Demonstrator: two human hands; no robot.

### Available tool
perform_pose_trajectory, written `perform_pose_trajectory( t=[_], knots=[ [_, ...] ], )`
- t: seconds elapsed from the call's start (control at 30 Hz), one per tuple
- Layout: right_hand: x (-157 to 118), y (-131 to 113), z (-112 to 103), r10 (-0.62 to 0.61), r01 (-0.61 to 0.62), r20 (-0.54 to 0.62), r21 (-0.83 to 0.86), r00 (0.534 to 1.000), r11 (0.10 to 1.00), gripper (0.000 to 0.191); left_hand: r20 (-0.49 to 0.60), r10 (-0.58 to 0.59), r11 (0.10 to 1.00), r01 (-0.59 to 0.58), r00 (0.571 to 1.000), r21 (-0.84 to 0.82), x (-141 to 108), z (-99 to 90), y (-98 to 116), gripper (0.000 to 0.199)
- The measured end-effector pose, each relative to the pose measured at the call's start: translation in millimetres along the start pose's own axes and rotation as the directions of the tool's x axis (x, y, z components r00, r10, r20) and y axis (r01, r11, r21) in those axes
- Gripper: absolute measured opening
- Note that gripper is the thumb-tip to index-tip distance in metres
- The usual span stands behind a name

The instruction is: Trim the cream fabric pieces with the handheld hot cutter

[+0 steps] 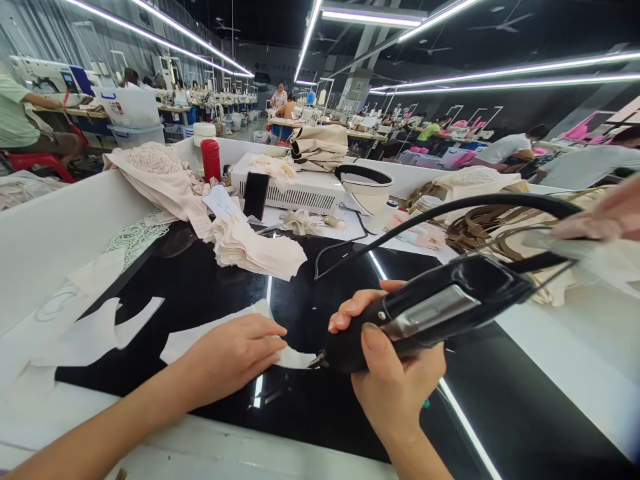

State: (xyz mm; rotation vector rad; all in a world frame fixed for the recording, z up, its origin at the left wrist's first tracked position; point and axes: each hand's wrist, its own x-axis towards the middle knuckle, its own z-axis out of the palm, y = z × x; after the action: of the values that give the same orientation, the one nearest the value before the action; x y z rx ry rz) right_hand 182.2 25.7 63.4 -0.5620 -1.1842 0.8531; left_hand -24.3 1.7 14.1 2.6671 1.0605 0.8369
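Note:
My left hand lies flat on a cream fabric piece, its fingers stretched out and pressing the cloth against a glossy black board. My right hand is wrapped round a black corded hand tool with a silver lever along its body. The tool's small metal tip is at the right end of the cloth; whether it touches is hard to tell. A thick black cable arches from the tool's back end. To the left lies a curved fabric cutout.
A stack of cream fabric pieces lies at the back of the board, beside a phone and a vented white box. A red bottle stands behind. Another person's blurred hand is at the cable, upper right. Brown straps lie right.

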Motion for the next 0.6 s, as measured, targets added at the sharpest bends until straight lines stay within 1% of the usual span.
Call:
perform_pose_trajectory(
  t=[0.07, 0.17, 0.23, 0.3, 0.37, 0.4, 0.47, 0.5, 0.53, 0.57, 0.6],
  knots=[
    [4.7, 3.7, -1.8, 0.005, -0.006, -0.014, -0.024, 1.0, 1.0, 0.033, -0.002, -0.037, 0.997, 0.037, 0.999, 0.061, -3.4, -4.9, -7.4, 0.025],
    [13.0, 10.2, -4.2, 0.013, -0.015, -0.035, -0.049, 0.999, 0.999, 0.035, 0.06, -0.055, 0.987, 0.045, 0.997, 0.156, -14.9, -9.2, -12.5, 0.029],
    [17.6, 13.7, -4.2, 0.006, -0.008, -0.047, -0.048, 0.999, 0.999, 0.035, 0.103, -0.078, 0.981, 0.058, 0.992, 0.186, -23.7, -11.5, -6.8, 0.032],
    [20.0, 15.4, -2.5, 0.0, -0.003, -0.06, -0.042, 0.998, 0.999, 0.035, 0.139, -0.131, 0.976, 0.103, 0.982, 0.194, -30.3, -14.4, 6.0, 0.031],
    [19.7, 14.9, 0.5, 0.012, -0.015, -0.065, -0.036, 0.998, 0.999, 0.035, 0.186, -0.208, 0.968, 0.174, 0.96, 0.182, -32.7, -18.3, 21.8, 0.026],
    [18.6, 13.9, 2.3, 0.022, -0.024, -0.061, -0.033, 0.998, 0.999, 0.034, 0.219, -0.254, 0.961, 0.221, 0.942, 0.164, -32.0, -20.6, 28.8, 0.025],
    [15.5, 11.2, 6.1, 0.04, -0.041, -0.037, -0.028, 0.999, 0.999, 0.029, 0.296, -0.352, 0.936, 0.323, 0.888, 0.142, -27.2, -25.2, 38.3, 0.026],
    [13.7, 10.0, 8.0, 0.042, -0.043, -0.024, -0.027, 0.999, 0.999, 0.026, 0.327, -0.392, 0.92, 0.363, 0.86, 0.149, -23.2, -27.2, 40.0, 0.028],
    [11.9, 9.2, 9.7, 0.041, -0.041, -0.013, -0.024, 0.999, 0.999, 0.023, 0.347, -0.416, 0.909, 0.38, 0.841, 0.169, -18.3, -28.9, 39.6, 0.028],
    [10.4, 8.8, 11.5, 0.036, -0.036, -0.004, -0.018, 0.999, 0.999, 0.021, 0.348, -0.419, 0.907, 0.373, 0.839, 0.193, -12.9, -30.0, 37.3, 0.025],
    [9.2, 9.0, 13.1, 0.031, -0.031, 0.001, -0.008, 1.0, 0.999, 0.02, 0.334, -0.4, 0.915, 0.347, 0.854, 0.208, -7.1, -30.5, 33.6, 0.018]
  ],
)
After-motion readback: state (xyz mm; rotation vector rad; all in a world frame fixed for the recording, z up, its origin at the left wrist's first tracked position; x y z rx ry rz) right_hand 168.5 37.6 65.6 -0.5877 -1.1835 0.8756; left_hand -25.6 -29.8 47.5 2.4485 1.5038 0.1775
